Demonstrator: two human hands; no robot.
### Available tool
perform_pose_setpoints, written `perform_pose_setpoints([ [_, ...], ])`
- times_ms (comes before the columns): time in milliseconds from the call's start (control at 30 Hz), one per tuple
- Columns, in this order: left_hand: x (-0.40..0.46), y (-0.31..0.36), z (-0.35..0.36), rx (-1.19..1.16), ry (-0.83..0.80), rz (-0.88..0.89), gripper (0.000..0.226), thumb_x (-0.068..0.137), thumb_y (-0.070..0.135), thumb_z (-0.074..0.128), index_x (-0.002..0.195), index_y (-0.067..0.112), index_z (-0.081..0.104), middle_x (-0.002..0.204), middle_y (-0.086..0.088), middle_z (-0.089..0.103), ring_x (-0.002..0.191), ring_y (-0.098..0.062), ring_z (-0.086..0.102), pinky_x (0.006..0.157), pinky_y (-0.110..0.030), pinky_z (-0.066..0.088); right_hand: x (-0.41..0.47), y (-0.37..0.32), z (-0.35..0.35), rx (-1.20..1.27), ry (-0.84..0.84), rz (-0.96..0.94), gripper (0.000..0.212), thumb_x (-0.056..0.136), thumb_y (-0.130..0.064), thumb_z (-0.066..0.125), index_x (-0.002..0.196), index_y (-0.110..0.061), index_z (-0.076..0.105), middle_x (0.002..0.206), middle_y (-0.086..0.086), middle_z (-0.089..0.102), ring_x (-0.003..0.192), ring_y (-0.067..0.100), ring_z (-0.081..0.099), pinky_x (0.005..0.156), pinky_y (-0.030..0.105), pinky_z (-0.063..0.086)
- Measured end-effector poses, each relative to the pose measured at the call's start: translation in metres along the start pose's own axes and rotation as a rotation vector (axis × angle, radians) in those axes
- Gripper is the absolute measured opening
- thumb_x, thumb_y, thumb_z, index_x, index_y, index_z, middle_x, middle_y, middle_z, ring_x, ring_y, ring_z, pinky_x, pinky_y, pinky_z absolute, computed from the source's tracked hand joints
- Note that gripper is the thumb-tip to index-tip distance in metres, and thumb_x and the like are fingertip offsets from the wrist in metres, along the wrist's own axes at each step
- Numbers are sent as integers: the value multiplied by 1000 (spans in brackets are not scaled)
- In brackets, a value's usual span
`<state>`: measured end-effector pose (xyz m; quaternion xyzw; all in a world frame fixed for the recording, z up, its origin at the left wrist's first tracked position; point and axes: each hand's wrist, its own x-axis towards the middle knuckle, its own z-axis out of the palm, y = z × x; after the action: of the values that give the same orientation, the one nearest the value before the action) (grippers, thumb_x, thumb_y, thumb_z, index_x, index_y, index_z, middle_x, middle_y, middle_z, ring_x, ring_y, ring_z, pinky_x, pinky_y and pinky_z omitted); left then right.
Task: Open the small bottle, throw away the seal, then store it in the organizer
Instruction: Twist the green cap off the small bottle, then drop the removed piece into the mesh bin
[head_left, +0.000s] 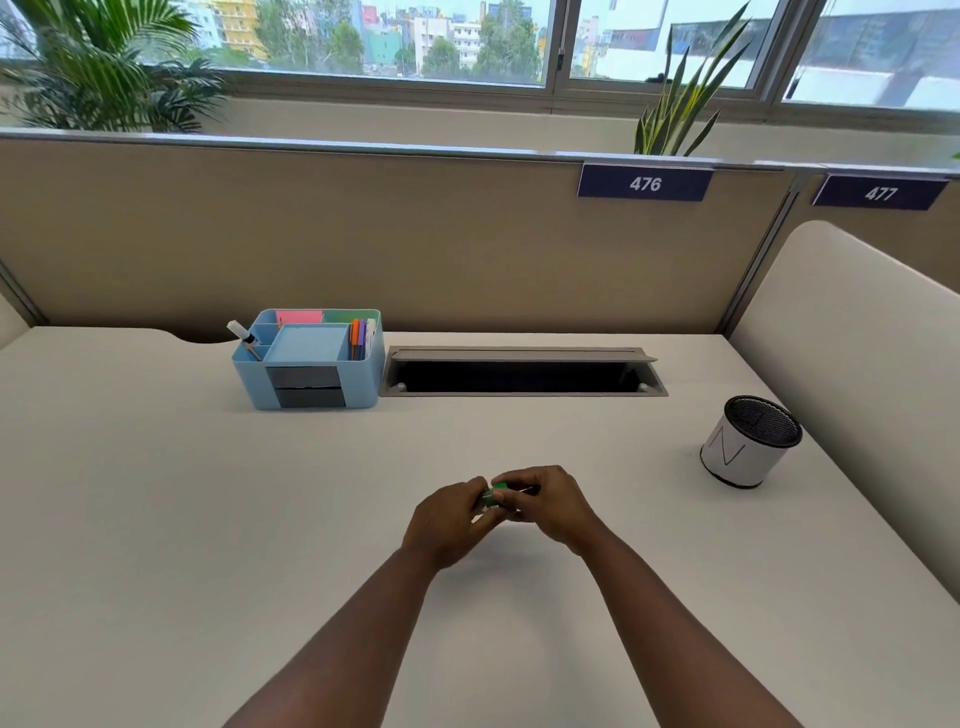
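Observation:
A small green bottle (492, 493) is held between both hands just above the middle of the white desk. My left hand (449, 514) grips its left side and my right hand (545, 501) closes over its right end, fingers pinched on it. Most of the bottle is hidden by fingers, and I cannot make out a cap or seal. The light blue organizer (363, 382) stands at the back left, holding sticky notes, pens and a marker, with two grey drawers in front.
A white cylindrical bin with a black mesh rim (748, 441) stands at the right of the desk. An open cable tray slot (519, 376) lies right of the organizer. A beige partition (363, 234) closes off the back, and a rounded divider (857, 364) the right.

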<state>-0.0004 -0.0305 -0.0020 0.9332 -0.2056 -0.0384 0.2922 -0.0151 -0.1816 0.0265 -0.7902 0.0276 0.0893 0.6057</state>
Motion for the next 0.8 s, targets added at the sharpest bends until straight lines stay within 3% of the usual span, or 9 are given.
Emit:
perform_pose_setpoints([
  [67,1,-2,0,-94,-16,-39,31,86,43,55,79,17,41,72,1,49,65,-19,42,55,-28,30,-1,0,-3,119,47,33,17,77,-3,67,94,-5,67,81,5,64,73,14,64,64,18,59],
  [167,2,-6,-2,-213,2,-98,20,88,29,58,84,17,42,77,1,51,70,-20,44,65,-29,35,-2,6,-9,258,107,75,29,78,1,65,107,-3,62,88,6,60,81,19,62,75,24,59],
  [233,3,-8,-2,-288,20,-126,12,91,19,53,86,18,42,82,2,52,75,-19,46,68,-27,35,-3,13,-11,248,130,120,36,78,4,63,113,-4,60,97,9,62,88,22,60,91,34,53],
  [300,3,-7,-3,-306,43,-125,7,92,16,51,88,16,45,82,3,50,76,-18,45,70,-26,35,-4,20,-12,192,148,159,36,76,5,62,109,-9,63,103,12,63,91,21,60,96,39,48],
  [467,4,-10,-3,-228,121,-154,24,85,23,62,106,11,61,105,-12,58,100,-26,51,88,-40,48,-10,31,-4,29,267,103,20,73,-5,70,90,-15,71,91,4,69,84,17,63,76,24,46],
  [567,3,-9,-5,-257,159,-143,26,82,22,66,107,13,63,103,-8,61,93,-22,55,81,-34,48,-14,40,0,-40,310,79,16,71,-6,71,83,-16,71,86,4,71,84,17,65,71,15,46],
  [667,2,-8,-7,-270,200,-132,28,80,21,70,106,11,64,96,-3,60,84,-15,51,71,-22,41,-17,51,2,-133,334,95,17,69,-2,70,76,-17,68,84,6,71,80,18,67,57,2,45],
  [733,2,-8,-7,-270,213,-143,29,78,21,72,105,11,64,99,-7,63,83,-16,52,76,-30,47,-18,57,3,-220,362,68,20,69,1,69,76,-17,65,90,8,69,82,21,68,61,4,46],
  [800,1,-6,-7,-299,212,-154,29,77,20,73,103,11,65,99,-7,65,82,-18,54,79,-39,53,-20,61,3,-314,385,43,23,69,1,66,77,-20,62,96,9,68,87,24,66,75,22,51],
])
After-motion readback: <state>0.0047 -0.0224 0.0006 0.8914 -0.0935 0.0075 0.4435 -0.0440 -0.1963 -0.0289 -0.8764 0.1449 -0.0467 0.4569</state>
